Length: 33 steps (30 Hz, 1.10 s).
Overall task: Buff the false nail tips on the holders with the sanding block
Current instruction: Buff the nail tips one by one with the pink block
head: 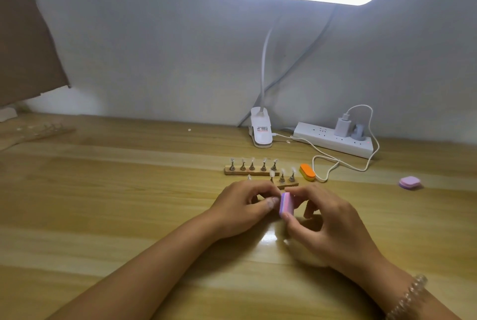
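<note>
Well in front of the clip lamp base (261, 130), on the near half of the wooden desk (116, 190), both hands meet. Wall stands directly behind the base; desk top runs wide to its left and toward the viewer.

Sanding block (286, 204): small, pink and purple layers, rounded corners, upright on edge. Right hand (333, 226) pinches it between thumb and fingers; beaded bracelet (410, 296) on that wrist. Left hand (242, 203) fingers curled inward, thumb tip at the block's side; what they grasp is hidden, cannot tell.

Between base and hands: rear wooden holder strip (251, 172), five metal stands, a pale nail tip on each. Front holder strip (286, 185) shows three stands with tips, the rest behind the left hand. Orange sanding block (307, 172) just right of the strips. Purple sanding block (410, 182) far right of the base. Power strip (335, 143) right beside the base.
</note>
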### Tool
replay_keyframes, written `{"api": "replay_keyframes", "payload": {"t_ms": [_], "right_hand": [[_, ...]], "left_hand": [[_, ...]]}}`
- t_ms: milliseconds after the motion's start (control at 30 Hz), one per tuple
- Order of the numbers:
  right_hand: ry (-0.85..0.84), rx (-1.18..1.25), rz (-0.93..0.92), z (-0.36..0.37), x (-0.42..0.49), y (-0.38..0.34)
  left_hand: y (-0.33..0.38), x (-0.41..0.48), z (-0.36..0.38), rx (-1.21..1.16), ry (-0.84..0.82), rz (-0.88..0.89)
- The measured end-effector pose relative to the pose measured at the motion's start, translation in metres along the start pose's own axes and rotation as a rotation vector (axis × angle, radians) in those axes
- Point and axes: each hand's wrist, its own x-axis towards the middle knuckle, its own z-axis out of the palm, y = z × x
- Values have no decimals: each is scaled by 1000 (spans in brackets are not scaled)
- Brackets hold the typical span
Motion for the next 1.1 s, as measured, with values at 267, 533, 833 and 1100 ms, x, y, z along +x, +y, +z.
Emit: {"api": "replay_keyframes", "payload": {"t_ms": [267, 533, 833, 1100], "right_hand": [[60, 26, 11, 1, -1, 2], [55, 10, -8, 1, 0, 6], [69, 4, 4, 4, 0, 3], [-2, 40, 38, 3, -2, 3]], "left_hand": [[-4, 1, 2, -87, 22, 5], [-4, 1, 1, -38, -11, -9], [-5, 2, 1, -13, 0, -15], [-4, 0, 0, -20, 13, -14]]}}
